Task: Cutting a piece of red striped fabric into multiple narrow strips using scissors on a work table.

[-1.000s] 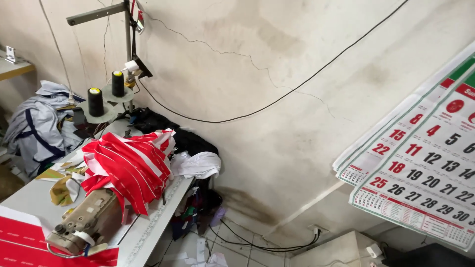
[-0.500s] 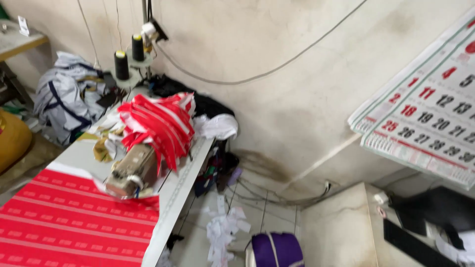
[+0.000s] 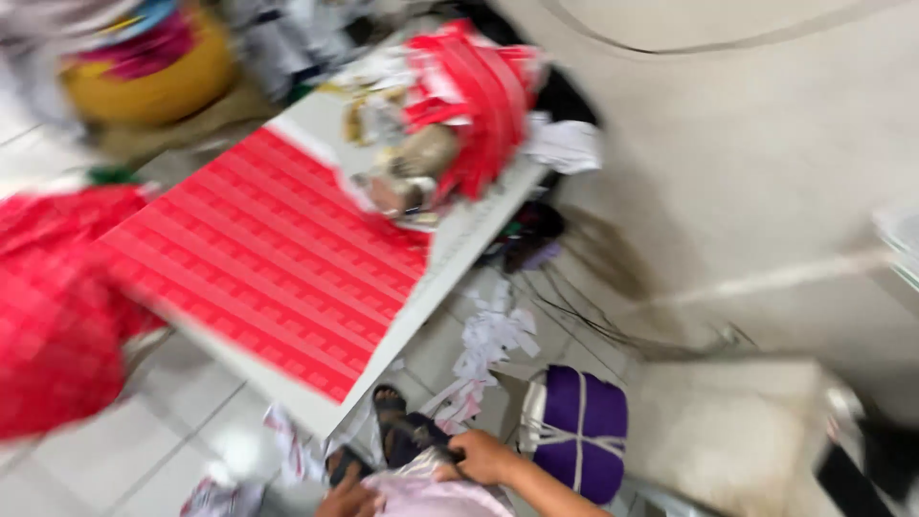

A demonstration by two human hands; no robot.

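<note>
The picture is blurred by motion. My right hand [image 3: 483, 458] sits low in the middle, fingers curled at the edge of a pale pink cloth [image 3: 436, 496]. My left hand [image 3: 347, 498] shows only in part at the bottom edge, touching the same cloth. Just above the hands, dark sandals [image 3: 402, 436] lie on the tiled floor. A purple bundle tied with white cord [image 3: 584, 431] stands right beside my right hand. Above, a white table [image 3: 450, 268] carries a spread red patterned cloth [image 3: 278, 258].
A sewing machine [image 3: 412, 172] draped with red striped fabric [image 3: 479, 96] sits at the table's far end. White scraps [image 3: 493, 335] and cables [image 3: 593, 316] litter the floor. A beige box [image 3: 747, 431] stands at right, a red heap [image 3: 48, 316] at left, a yellow sack [image 3: 153, 77] behind.
The view has swung sharply down and left, from the wall and calendar to the table's near end and the floor. My hands and the pink cloth have come into view.
</note>
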